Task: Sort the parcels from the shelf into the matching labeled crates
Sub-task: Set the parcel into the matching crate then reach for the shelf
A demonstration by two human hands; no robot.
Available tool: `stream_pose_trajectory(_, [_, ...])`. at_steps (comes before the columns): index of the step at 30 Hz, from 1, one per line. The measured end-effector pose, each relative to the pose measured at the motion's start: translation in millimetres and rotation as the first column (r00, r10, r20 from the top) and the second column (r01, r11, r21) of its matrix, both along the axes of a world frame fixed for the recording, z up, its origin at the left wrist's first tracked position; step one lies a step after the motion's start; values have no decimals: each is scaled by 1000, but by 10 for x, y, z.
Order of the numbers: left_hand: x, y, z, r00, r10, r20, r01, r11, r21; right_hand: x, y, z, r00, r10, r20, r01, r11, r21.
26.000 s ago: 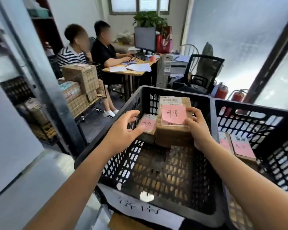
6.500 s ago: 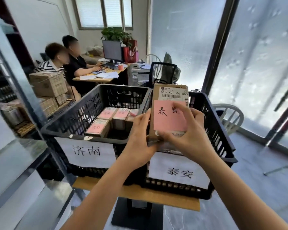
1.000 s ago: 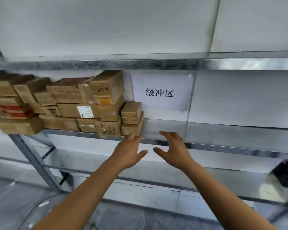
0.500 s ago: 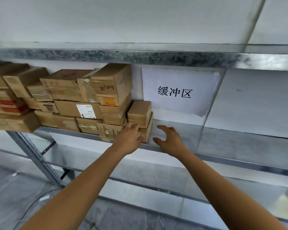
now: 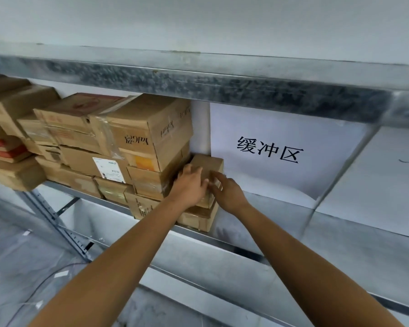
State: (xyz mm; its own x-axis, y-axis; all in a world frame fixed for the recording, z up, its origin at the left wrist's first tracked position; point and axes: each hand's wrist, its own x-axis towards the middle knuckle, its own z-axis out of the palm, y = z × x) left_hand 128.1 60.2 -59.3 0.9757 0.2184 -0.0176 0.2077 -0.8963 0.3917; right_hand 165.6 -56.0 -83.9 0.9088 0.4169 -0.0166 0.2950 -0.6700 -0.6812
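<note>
The small top parcel (image 5: 207,162) sits on the shelf (image 5: 340,234), at the right end of the stacked boxes (image 5: 149,138), resting on a lower small parcel (image 5: 198,220). A moment ago both hands hovered just short of it with fingers spread. Now the left hand (image 5: 191,186) and right hand (image 5: 228,193) have closed on its near face, grasping it. The next pick looks begun, though the parcel is not yet lifted.

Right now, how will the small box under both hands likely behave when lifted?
The small box looks stiff: square cardboard edges, no sag. Probably light, given its size. Its taped face may be slick, and the box below could shift.
</note>
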Motion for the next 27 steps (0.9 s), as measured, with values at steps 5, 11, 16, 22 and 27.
stream_pose_trajectory(5, [179, 19, -18, 995, 45, -88, -49, 998, -39, 95, -57, -51, 999, -24, 28, 23, 1000, 15])
stream_pose_trajectory(11, [217, 62, -33, 996, 73, -59, -80, 990, -114, 109, -24, -56, 999, -22, -38, 28, 988, 150])
stream_pose_trajectory(16, [154, 78, 17, 996, 90, -18, -92, 983, -160, 59, -20, -19, 998, -53, -32, 59, 967, 248])
stream_pose_trajectory(22, [-18, 58, 37, 989, 104, 107, -84, 980, -182, -79, -94, 57, 994, -106, -14, 103, 915, 390])
stream_pose_trajectory(27, [-182, 79, 13, 989, 77, 125, -46, 972, -229, -309, -136, 104, 988, -141, -61, 154, 882, 447])
